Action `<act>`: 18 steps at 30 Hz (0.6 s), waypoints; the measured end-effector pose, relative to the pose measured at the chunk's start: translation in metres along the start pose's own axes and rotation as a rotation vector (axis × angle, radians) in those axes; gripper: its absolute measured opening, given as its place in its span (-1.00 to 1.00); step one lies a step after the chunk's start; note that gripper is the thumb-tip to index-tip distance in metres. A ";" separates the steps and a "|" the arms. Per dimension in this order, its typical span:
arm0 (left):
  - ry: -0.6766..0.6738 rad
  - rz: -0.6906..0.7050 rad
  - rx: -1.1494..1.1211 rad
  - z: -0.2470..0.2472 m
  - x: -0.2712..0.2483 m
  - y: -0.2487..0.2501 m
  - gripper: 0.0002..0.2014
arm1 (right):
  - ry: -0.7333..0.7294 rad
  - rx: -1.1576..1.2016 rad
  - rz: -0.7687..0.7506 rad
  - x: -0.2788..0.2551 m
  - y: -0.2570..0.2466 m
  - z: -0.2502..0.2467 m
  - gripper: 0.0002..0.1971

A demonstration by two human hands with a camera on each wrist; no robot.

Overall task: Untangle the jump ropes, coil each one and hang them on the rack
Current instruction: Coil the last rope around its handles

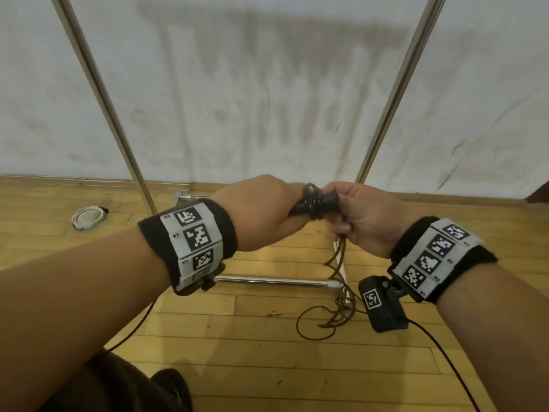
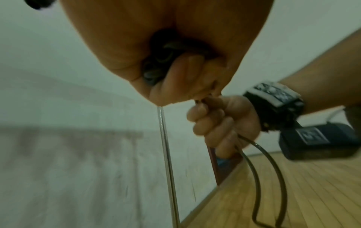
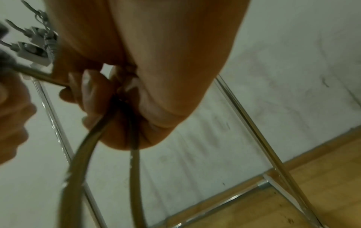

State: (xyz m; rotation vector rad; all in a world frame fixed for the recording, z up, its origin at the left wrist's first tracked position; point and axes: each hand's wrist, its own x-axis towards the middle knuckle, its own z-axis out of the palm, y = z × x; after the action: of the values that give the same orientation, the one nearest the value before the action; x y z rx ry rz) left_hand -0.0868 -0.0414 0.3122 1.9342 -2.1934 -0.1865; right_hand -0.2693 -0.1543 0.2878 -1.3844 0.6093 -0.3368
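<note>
In the head view both hands meet in front of a metal rack. My left hand grips the black handles of a dark brown jump rope, with turns of cord wound round them. My right hand holds the other end of the handles and pinches the cord, which hangs down in loops to a loose tangle on the floor. The left wrist view shows the right hand curled round two strands of rope. In the right wrist view two strands run down from my fingers.
The rack's two slanted uprights and low crossbar stand before a stained white sheet. A roll of white tape lies on the wooden floor at left. Black camera cables trail from my wrists. My dark shoe shows at the bottom.
</note>
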 end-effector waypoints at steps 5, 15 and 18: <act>0.113 -0.208 -0.037 -0.018 0.009 -0.015 -0.68 | 0.025 -0.080 0.118 0.001 0.020 0.018 -0.68; -0.378 -0.299 0.387 0.022 0.024 -0.016 -0.73 | -0.178 -1.469 -0.057 -0.009 -0.023 0.061 -0.68; -0.441 -0.168 0.406 0.035 0.020 -0.007 -0.73 | -0.136 -1.454 -0.123 -0.007 -0.033 0.052 -0.70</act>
State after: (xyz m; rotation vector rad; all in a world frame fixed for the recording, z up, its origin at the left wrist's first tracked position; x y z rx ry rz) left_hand -0.0908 -0.0640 0.2780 2.5039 -2.4911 -0.2258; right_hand -0.2407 -0.1137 0.3248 -2.8087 0.6582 0.1986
